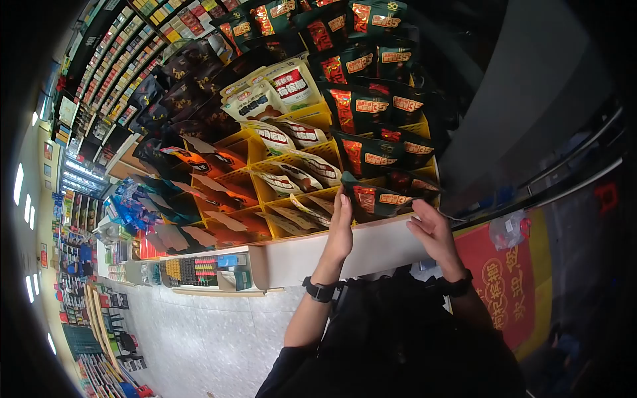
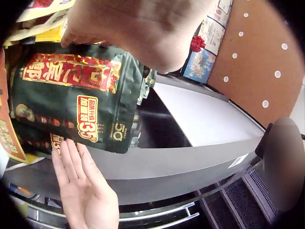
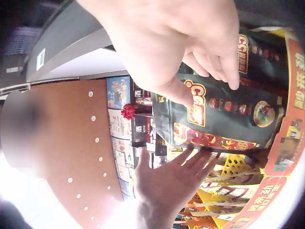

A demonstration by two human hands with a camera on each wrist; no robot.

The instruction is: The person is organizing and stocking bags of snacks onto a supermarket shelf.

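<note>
A dark green snack pouch point(image 1: 375, 199) with red and gold print lies at the front of a yellow bin rack point(image 1: 312, 119). My left hand point(image 1: 343, 202) stands upright with straight fingers pressed against the pouch's left edge. My right hand point(image 1: 424, 219) hovers open just right of the pouch, palm toward it. In the left wrist view the pouch point(image 2: 71, 105) hangs between my left hand point(image 2: 143, 28) above and my right hand's flat fingers point(image 2: 71, 157) below. The right wrist view shows the pouch point(image 3: 224, 114) with my left hand's spread fingers point(image 3: 190, 160) touching its edge.
More dark green pouches point(image 1: 368, 106) fill the bins above, and white pouches point(image 1: 285, 83) sit to the left. A white ledge point(image 1: 318, 255) runs below the rack. A low display of small goods point(image 1: 199, 272) stands left, and a red mat point(image 1: 511, 285) lies right.
</note>
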